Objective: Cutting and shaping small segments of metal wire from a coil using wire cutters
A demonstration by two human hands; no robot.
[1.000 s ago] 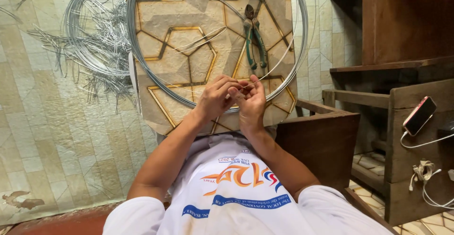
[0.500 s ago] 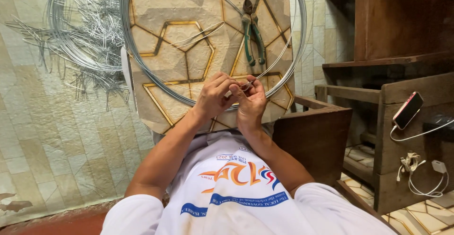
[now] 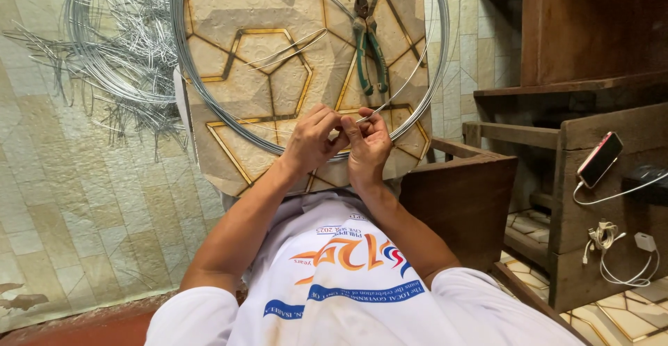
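Work piece is the thin wire (image 3: pixel 390 102): its near end is pinched between your two hands at the near edge of the board (image 3: pixel 278 81), and the free length runs up and to the right, crossing the big wire hoop (image 3: pixel 209 102) that lies on that board.

Left hand (image 3: pixel 313 140): fingers curled shut, thumb and forefinger clamped on the wire end. Right hand (image 3: pixel 369 144): also closed, fingertips meeting the left's right at the wire. Hands are touching each other, so the bend point itself is hidden; can't tell whether there's a loop or twist started there.

My read of the step: a small bend or twist at the wire end. To do it well:
- Keep one hand as the fixed anchor and turn with the other only. Turning both will likely kink it.
- Keep the pinch close to the bend point, so the radius stays tight.
- Watch the free length; it sits across the hoop and could snag or flick as you turn.
- Cut ends are probably sharp, so keep fingertips behind the tip.

Green-handled pliers (image 3: pixel 369 50) lie on the board just beyond your hands, inside the hoop; use them if finger grip slips. The loose wire pile (image 3: pixel 118 46) is on the floor to the left, well apart.
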